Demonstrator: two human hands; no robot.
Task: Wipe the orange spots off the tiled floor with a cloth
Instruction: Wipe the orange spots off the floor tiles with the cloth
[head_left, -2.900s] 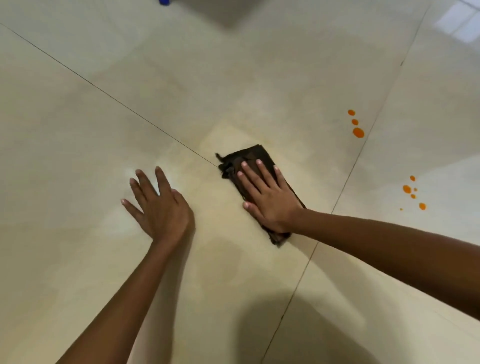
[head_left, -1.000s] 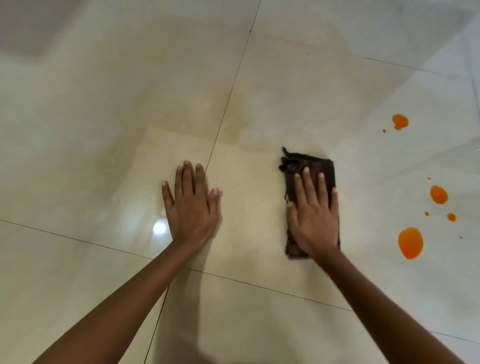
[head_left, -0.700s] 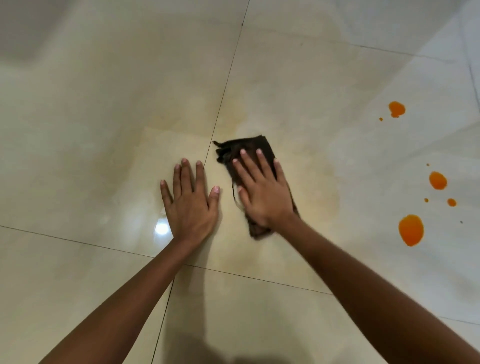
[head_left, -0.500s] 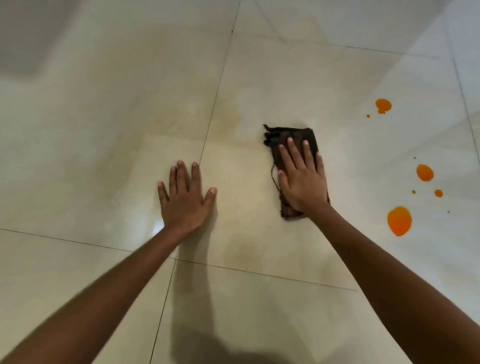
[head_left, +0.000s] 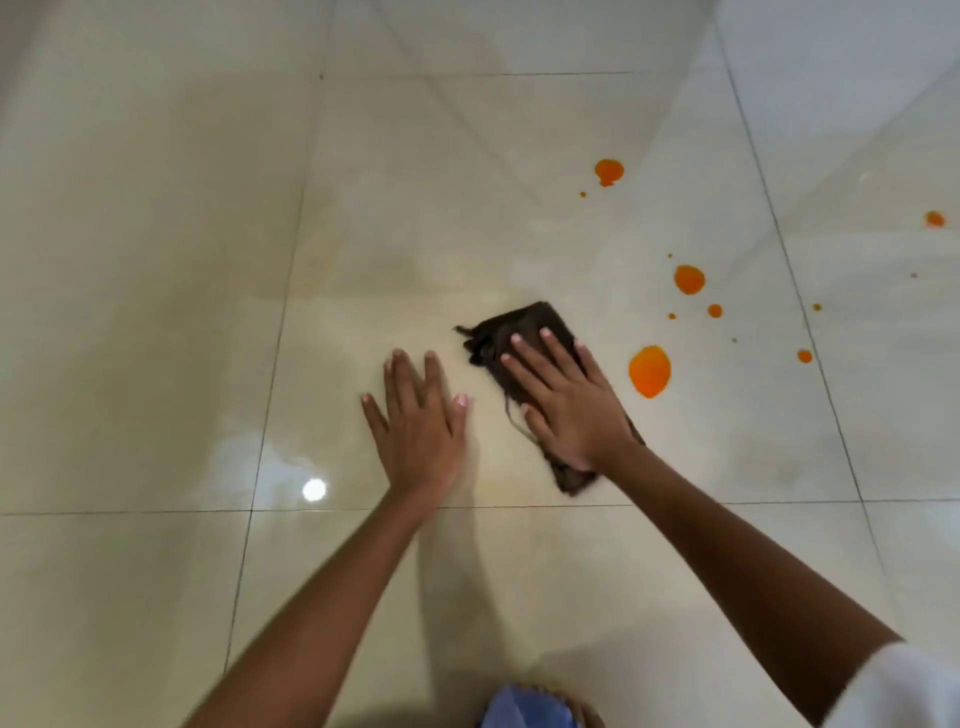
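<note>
A folded dark brown cloth (head_left: 524, 327) lies flat on the cream tiled floor (head_left: 156, 312). My right hand (head_left: 563, 402) presses on it with straight, spread fingers, covering most of it. Just right of the cloth is the largest orange spot (head_left: 649, 370). More orange spots lie beyond it: one (head_left: 689, 279) further right, one (head_left: 608, 171) farther back, and small drops (head_left: 804, 356) scattered to the right. My left hand (head_left: 418, 421) rests flat on the bare tile, left of the cloth.
Dark grout lines (head_left: 280, 332) cross the glossy floor. A bright light reflection (head_left: 314, 489) shines left of my left wrist. A bit of blue fabric (head_left: 527, 709) shows at the bottom edge, and a white sleeve (head_left: 904, 686) at the lower right.
My right hand has slid the cloth back and forth over the tile; it now lies tilted, close to the largest orange spot. My left hand has stayed flat on the floor.
</note>
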